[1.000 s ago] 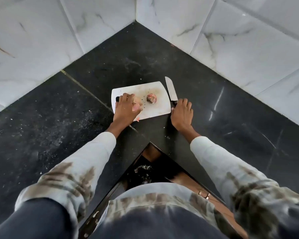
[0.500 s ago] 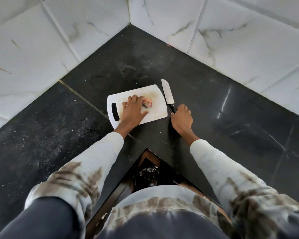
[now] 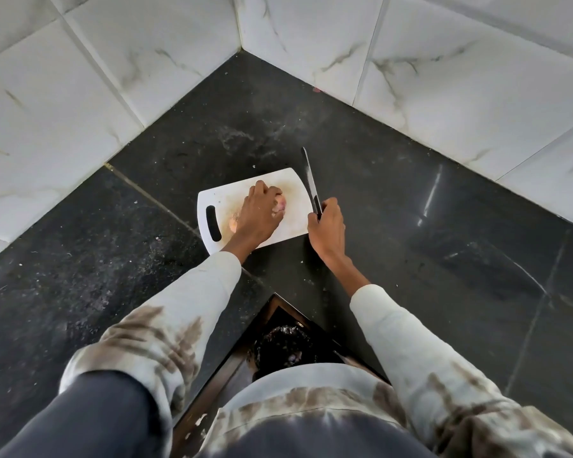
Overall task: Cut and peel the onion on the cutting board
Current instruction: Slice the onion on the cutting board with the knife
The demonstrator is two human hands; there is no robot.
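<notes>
I see my left hand [image 3: 258, 214] cupped over the onion [image 3: 280, 203] near the middle of the cutting board [image 3: 293, 223], hiding most of it. My right hand [image 3: 326, 228] grips the knife [image 3: 310, 181] at the board's right edge. My worry: fingertips covering the onion sit in the blade's path, and the round onion could roll.

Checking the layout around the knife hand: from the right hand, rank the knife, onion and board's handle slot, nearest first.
1. Knife: gripped in the right hand, blade pointing away.
2. Onion: to its left on the board, under the left hand.
3. Handle slot: at the board's far left end.
</notes>
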